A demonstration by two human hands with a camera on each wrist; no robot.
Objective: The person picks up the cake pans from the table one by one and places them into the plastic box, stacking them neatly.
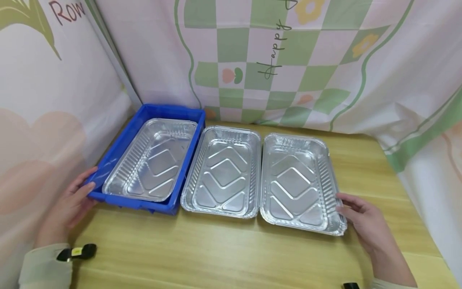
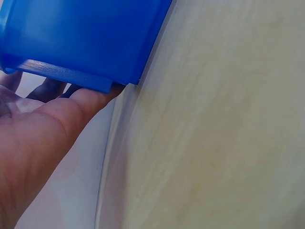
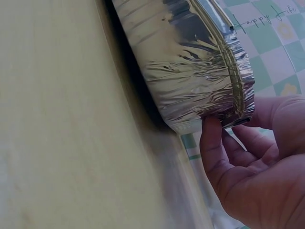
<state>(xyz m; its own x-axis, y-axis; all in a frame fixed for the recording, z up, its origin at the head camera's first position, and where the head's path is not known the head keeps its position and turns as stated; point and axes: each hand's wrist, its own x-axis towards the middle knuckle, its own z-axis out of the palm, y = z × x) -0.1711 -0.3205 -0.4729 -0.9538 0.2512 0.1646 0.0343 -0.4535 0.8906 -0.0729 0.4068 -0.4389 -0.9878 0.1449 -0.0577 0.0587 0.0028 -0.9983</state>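
Observation:
A blue plastic bin (image 1: 193, 158) stands at the left with one foil tray (image 1: 159, 160) inside it. My left hand (image 1: 73, 198) touches the bin's left side near its front corner. In the left wrist view, that hand's fingers (image 2: 88, 102) lie along the side wall, partly hidden behind it. A second foil tray (image 1: 223, 172) sits beside the bin. To its right is a third foil tray (image 1: 294, 184). My right hand (image 1: 368, 222) pinches this third tray's right rim near the front corner. In the right wrist view, the fingers (image 3: 214, 148) bend below the crumpled rim (image 3: 240, 81).
Everything stands on a wood-grain table (image 1: 216, 253). Printed cloth (image 1: 263, 60) hangs behind it and along both sides. A pale pole (image 1: 115, 56) runs up the back left corner. Bare tabletop shows in front of the trays.

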